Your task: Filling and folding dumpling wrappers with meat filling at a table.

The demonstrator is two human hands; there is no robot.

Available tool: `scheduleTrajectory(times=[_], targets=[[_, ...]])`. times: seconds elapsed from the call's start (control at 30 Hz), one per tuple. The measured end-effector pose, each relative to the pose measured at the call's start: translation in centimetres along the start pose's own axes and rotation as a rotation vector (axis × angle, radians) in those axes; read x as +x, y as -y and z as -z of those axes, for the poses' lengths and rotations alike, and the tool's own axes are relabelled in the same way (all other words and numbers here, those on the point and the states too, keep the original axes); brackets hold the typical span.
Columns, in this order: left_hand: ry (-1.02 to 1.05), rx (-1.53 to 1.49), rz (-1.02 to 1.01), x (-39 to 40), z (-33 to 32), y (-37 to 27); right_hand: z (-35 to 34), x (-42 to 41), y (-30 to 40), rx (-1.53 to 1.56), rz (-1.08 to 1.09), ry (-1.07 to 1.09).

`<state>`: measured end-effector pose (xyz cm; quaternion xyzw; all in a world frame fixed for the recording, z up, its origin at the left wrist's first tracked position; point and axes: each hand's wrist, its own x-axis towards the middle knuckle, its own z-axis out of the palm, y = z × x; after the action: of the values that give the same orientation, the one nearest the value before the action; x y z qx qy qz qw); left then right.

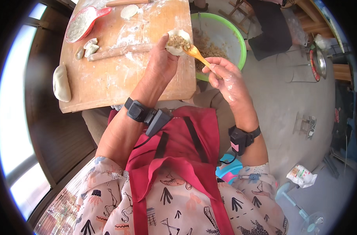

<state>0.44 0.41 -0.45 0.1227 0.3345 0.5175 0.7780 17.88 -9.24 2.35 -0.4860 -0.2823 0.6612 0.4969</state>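
Note:
My left hand (164, 63) holds a round dough wrapper (176, 50) with minced filling (176, 41) on it, above the board's right edge. In my right hand (224, 77) is a wooden spoon (196, 53), its bowl touching the filling. A large green-rimmed basin (242, 44) with more filling lies below and to the right of the wrapper. On the floured wooden board (122, 85) are a rolling pin (119, 53), partly behind my left hand, folded dumplings (91, 48), a flat wrapper (129, 11) and a dough roll (61, 83).
A red-rimmed bowl of flour (81, 25) and a second rolling pin (127, 2) are at the board's far side. Past the basin, a person's dark-clad leg (269, 32) is near a wooden stool (238, 13). A fan (310, 221) stands at lower right.

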Motion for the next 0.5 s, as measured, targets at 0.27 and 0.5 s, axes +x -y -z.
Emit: scheduleTrajectory(times=[0.27, 0.5], targets=[[0.02, 0.069, 0.125, -1.1, -0.9, -0.4, -0.7, 0.7, 0.2, -0.668, 0.665, -0.208], [0.111, 0.163, 0.215, -1.7, -0.8, -1.0, 1.2, 1.5, 0.5, -1.215, 1.016, -0.206]])
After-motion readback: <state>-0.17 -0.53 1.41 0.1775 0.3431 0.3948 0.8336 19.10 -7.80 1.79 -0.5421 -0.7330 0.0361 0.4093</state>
